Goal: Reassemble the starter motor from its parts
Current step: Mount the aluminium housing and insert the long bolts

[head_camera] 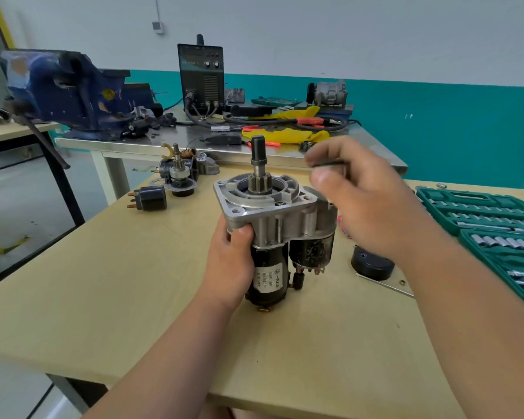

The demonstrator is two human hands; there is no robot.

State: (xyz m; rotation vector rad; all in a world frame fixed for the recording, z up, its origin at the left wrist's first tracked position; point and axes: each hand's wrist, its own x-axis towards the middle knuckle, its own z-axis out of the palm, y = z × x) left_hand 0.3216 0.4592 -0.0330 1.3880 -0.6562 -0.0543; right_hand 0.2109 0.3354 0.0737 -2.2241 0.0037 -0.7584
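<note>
Your left hand (230, 264) wraps the black cylindrical body of the silver-and-black starter motor (277, 228) just under its cast aluminium flange, thumb pressed against the flange's corner; that grip stands the motor upright on the pale wooden table (133, 282), at the centre of your work, so the steel shaft (258, 152) and its toothed pinion point up and are open to reach. Your right hand (366, 204) hovers at two o'clock of the motor, above the housing and apart from it, thumb and fingers pinching a small dark piece (330, 165); blur hides what the piece is; I judge it is meant for the drive end, hence carried high and near the shaft. The round black plastic cap (372, 263) lies at four o'clock, near the motor, probably waiting its turn; the green socket case (481, 213) lies open at three o'clock, within reach; a black cylindrical solenoid (150, 198) and a cluster of loose grey parts (180, 173) sit at ten o'clock, well apart, out of your way.
</note>
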